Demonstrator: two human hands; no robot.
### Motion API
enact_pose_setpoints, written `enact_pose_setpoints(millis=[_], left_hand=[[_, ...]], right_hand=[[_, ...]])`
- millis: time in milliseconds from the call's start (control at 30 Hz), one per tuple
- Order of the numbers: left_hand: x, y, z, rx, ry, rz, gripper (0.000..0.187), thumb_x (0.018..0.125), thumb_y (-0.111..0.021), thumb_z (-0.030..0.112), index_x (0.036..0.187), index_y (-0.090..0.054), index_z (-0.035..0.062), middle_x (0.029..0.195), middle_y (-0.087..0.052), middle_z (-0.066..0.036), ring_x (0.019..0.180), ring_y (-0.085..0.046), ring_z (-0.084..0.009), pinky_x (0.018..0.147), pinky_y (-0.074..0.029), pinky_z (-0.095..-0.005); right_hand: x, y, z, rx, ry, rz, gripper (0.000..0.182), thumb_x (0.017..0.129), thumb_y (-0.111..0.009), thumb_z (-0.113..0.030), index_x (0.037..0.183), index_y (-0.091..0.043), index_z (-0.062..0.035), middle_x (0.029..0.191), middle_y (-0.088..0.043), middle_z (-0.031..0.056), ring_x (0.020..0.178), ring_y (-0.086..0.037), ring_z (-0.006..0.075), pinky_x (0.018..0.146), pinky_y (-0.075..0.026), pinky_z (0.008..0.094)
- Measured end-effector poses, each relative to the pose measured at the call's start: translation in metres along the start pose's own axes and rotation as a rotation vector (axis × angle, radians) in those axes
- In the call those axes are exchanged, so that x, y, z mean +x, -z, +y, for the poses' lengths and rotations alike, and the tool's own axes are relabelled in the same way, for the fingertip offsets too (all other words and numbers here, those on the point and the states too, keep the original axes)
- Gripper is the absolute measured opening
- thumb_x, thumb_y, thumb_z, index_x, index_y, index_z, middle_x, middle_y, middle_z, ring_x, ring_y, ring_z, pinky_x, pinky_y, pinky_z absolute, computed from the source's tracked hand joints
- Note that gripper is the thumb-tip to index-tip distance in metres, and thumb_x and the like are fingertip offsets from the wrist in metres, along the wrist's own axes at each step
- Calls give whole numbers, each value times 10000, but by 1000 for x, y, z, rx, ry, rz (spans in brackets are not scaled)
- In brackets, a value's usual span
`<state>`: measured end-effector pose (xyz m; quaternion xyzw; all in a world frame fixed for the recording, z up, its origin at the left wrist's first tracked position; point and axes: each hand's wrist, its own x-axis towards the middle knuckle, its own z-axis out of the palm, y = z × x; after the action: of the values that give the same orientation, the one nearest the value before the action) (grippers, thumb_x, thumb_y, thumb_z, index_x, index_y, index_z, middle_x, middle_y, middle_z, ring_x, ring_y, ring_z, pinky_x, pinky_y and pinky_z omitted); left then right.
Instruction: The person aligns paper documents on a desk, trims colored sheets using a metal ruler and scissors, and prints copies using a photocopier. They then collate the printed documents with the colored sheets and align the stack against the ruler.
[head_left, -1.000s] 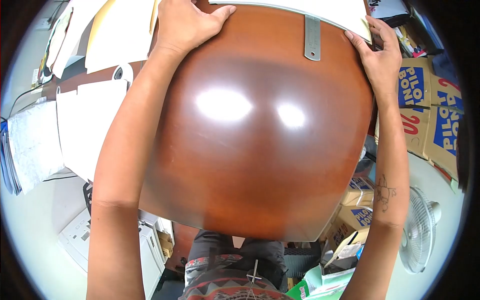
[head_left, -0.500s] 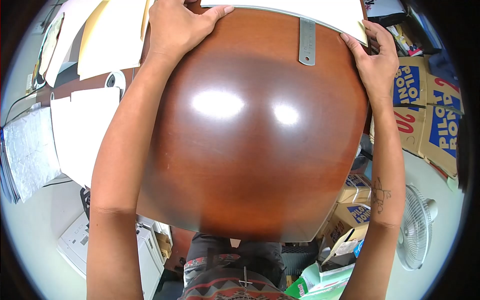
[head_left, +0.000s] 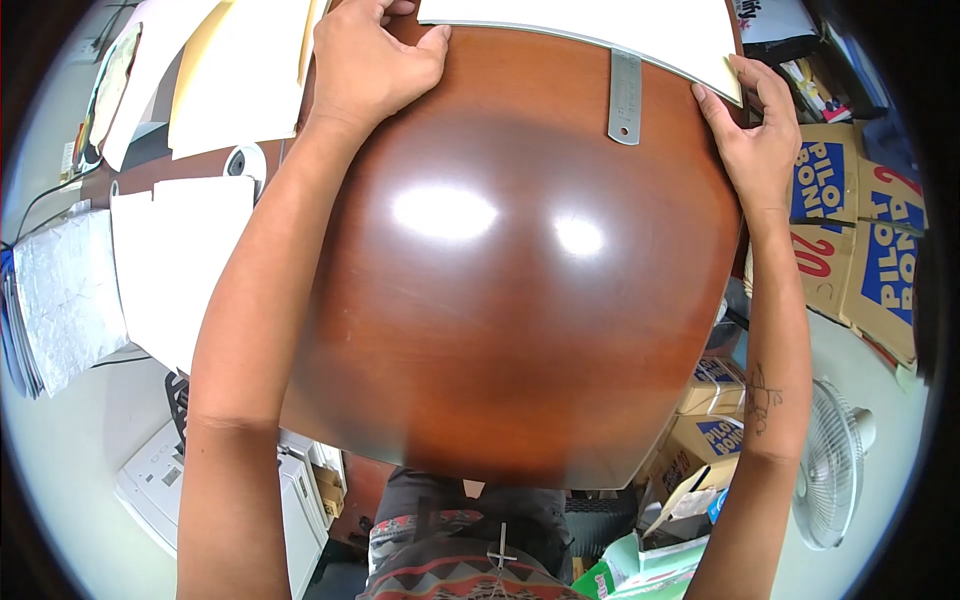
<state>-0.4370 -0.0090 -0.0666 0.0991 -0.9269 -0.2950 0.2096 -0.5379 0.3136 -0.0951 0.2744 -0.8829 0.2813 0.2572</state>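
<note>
A large white sheet of paper (head_left: 580,18) lies at the far side of the brown tabletop (head_left: 520,330), with a thin grey strip along its near edge. A steel ruler (head_left: 625,98) sticks out from under that edge toward me. My left hand (head_left: 375,65) rests by the paper's near left corner, thumb apart from the fingers and just short of the edge; some fingertips are hidden. My right hand (head_left: 755,120) holds the paper's right corner, thumb at the near edge and fingers along the side.
Left of the tabletop are white papers (head_left: 185,260), yellowish folders (head_left: 225,80) and a silvery wrapped stack (head_left: 70,300). A white machine (head_left: 165,480) stands lower left. Cardboard boxes (head_left: 880,260), a fan (head_left: 830,465) and a green-and-white box (head_left: 640,570) are on the right.
My left thumb has drawn back from the paper's edge and bent. My right hand stays at the corner. The whole view has shifted slightly, so things appear a little lower and further right.
</note>
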Motion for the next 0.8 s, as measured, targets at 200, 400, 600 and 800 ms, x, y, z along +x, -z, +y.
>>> enact_pose_setpoints(millis=[200,400,600,800], left_hand=[[-2,2,-7,73,-131,48,514,727,-758,96,1213,-623,-1,1043,-715,-157,1004,-663,-250,934,-507,-356],[-3,-2,-3,71,-66,78,626,705,-767,90,1281,-570,-58,1073,-720,-166,1056,-662,-280,993,-482,-360],[-5,0,3,111,-97,91,650,711,-768,88,1298,-546,-80,1058,-724,-171,1062,-664,-285,999,-478,-350],[-6,1,2,116,-137,75,641,712,-763,80,1286,-546,-101,1058,-724,-177,1067,-661,-290,989,-483,-346]], right_hand=[[-1,-2,0,4,6,18,405,753,-818,-203,1107,-681,-62,1137,-668,88,1024,-652,233,902,-515,344],[-5,-2,9,-66,42,140,384,649,-818,-178,996,-701,-65,1056,-688,92,974,-658,271,867,-517,370],[-6,1,4,-84,-49,118,274,658,-811,-173,886,-727,-47,1055,-688,74,961,-661,259,849,-524,360],[-6,-1,7,-49,-15,119,271,662,-811,-164,886,-731,-35,1065,-692,73,956,-667,247,836,-529,340]])
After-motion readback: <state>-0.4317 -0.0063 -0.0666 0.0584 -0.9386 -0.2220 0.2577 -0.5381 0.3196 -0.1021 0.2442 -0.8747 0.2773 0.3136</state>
